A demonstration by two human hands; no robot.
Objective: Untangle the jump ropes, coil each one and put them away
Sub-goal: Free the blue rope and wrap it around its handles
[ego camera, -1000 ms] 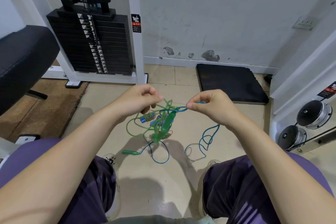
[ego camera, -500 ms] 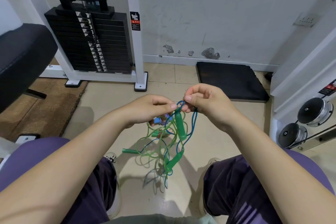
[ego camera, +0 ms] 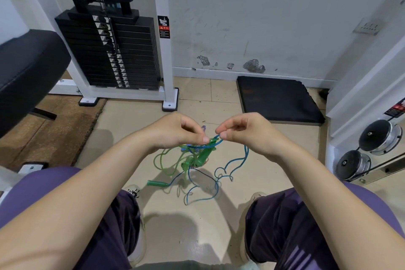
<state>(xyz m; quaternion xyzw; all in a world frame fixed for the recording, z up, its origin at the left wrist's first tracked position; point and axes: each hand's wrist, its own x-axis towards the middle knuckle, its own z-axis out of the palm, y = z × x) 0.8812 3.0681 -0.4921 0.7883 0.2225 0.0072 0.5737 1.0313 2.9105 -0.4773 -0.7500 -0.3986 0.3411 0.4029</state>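
The jump ropes (ego camera: 192, 160), one green and one blue, hang in a knotted bunch between the person's knees, with loose ends lying on the floor (ego camera: 252, 182). The left hand (ego camera: 175, 131) pinches the tangle at its top. The right hand (ego camera: 243, 131) pinches the blue rope (ego camera: 232, 163) just beside it.

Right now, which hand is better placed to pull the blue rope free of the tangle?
Right hand: it already pinches the blue rope; the left hand grips the tangle.
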